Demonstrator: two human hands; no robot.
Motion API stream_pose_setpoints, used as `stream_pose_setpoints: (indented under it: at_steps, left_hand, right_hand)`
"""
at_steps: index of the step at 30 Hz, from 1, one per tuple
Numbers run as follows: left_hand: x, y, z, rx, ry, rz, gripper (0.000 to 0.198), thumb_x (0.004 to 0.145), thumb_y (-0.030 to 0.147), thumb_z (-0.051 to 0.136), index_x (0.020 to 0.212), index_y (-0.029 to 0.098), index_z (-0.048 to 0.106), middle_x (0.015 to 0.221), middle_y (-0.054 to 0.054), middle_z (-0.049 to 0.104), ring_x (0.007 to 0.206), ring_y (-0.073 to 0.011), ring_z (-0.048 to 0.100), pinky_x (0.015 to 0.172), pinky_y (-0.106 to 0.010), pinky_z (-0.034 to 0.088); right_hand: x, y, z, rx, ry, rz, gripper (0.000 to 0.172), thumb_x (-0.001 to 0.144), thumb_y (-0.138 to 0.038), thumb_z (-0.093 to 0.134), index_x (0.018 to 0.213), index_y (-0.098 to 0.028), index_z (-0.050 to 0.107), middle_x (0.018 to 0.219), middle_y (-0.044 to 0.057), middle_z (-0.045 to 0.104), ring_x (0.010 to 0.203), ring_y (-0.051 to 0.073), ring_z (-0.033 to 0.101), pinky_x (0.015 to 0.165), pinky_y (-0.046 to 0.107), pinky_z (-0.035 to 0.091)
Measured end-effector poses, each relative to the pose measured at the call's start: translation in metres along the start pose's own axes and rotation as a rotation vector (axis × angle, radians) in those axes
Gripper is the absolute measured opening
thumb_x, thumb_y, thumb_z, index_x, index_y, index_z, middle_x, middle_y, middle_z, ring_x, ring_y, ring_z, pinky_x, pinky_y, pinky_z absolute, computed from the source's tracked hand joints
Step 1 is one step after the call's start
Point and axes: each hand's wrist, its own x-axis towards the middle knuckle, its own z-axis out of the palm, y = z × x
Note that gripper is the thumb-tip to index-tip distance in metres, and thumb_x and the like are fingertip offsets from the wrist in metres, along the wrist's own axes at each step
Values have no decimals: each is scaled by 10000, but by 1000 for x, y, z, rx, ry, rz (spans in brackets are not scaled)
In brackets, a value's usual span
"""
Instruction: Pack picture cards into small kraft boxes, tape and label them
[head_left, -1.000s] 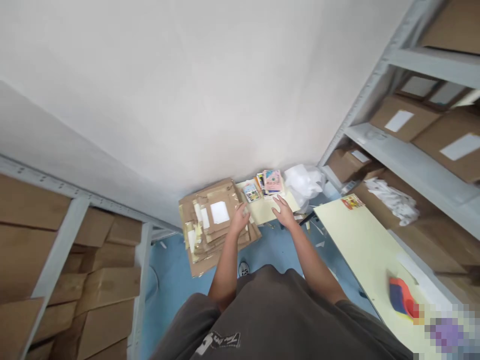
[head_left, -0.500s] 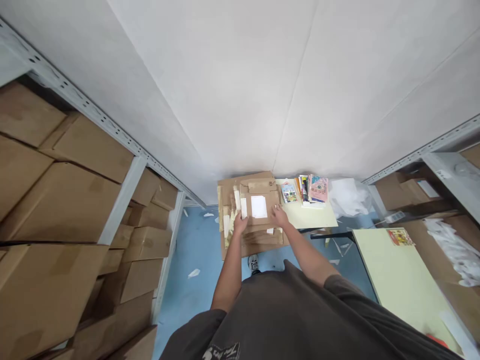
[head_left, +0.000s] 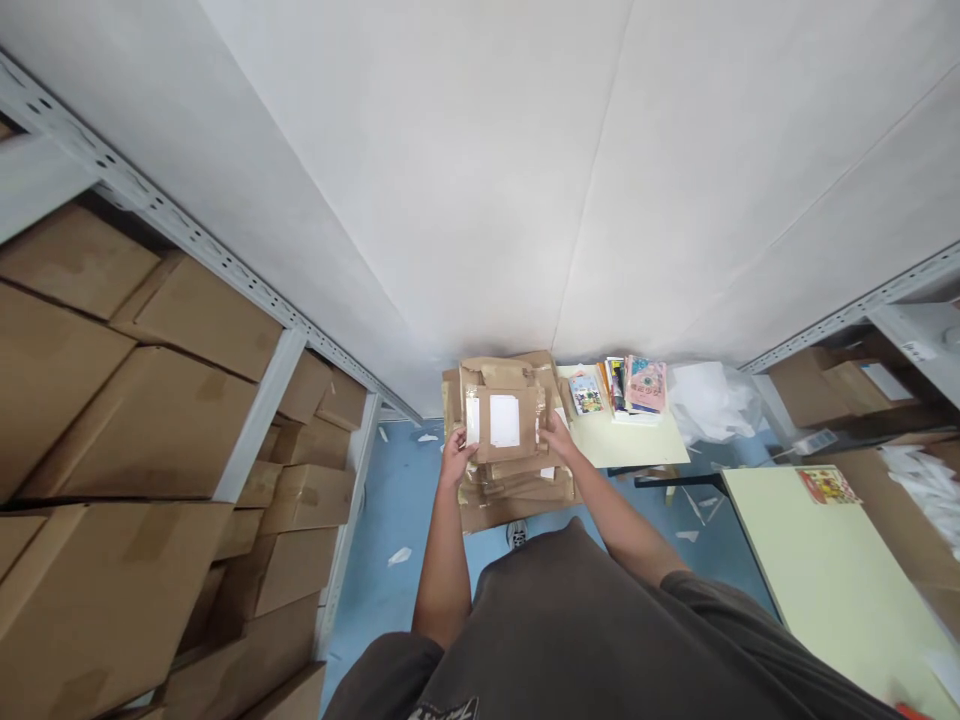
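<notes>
Head view shows me handling white-labelled cardboard (head_left: pixel 527 422), left hand (head_left: pixel 456 456) and right hand (head_left: pixel 556 437) gripping opposite sides; I judge moving it needs level support.

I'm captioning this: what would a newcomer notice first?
The cardboard piece with a white label, held between the left hand and right hand near center. Next, brown boxes crowding the left shelf, and a pink-covered book on the pale table by the wall.

Right of centre, you have a pale table (head_left: pixel 630 447) bearing books (head_left: pixel 646 385); at lower right, a second table (head_left: pixel 825 575) carries a booklet (head_left: pixel 830 486); white scraps (head_left: pixel 400 556) dot your blue floor (head_left: pixel 382 610).
</notes>
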Motion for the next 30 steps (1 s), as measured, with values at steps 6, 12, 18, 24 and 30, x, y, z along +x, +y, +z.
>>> stream_pose_setpoints:
  at_steps: [6,12,18,24,30]
  left_hand:
    - [-4,49,29,-77,-310,39,609,605,392,935,1119,216,661,1111,-62,774,962,-203,721,885,-324,572]
    - [-12,98,115,-38,-467,83,746,655,399,960,1307,211,649,1044,-62,797,916,-214,744,853,-332,590]
    - [-47,105,256,54,-697,66,1125,695,343,907,1682,262,374,1223,-91,769,1005,-224,737,851,-311,585]
    - [-93,78,423,195,-897,-128,920,751,350,851,1606,271,521,1004,-29,756,819,-160,704,716,-257,558]
    - [-172,42,575,251,-1254,-238,926,739,335,868,1589,251,512,1043,-53,770,839,-173,722,767,-294,579]
  right_hand:
    - [-11,-22,-61,522,-46,240,840,727,-377,734,1541,-329,531,1136,41,785,976,239,760,873,403,614]
    - [-55,-22,-161,812,53,63,569,675,-405,861,1187,-276,649,1023,35,793,883,229,746,774,338,593]
    - [-136,22,-291,844,267,59,553,642,-337,891,1124,-274,627,1014,14,780,854,201,742,718,290,589]
    - [-249,78,-407,814,534,76,555,619,-319,868,1107,-275,608,1030,18,772,886,233,731,742,342,599]
    - [-378,124,-489,764,822,90,575,626,-288,832,1164,-265,631,995,4,757,873,224,705,733,343,584]
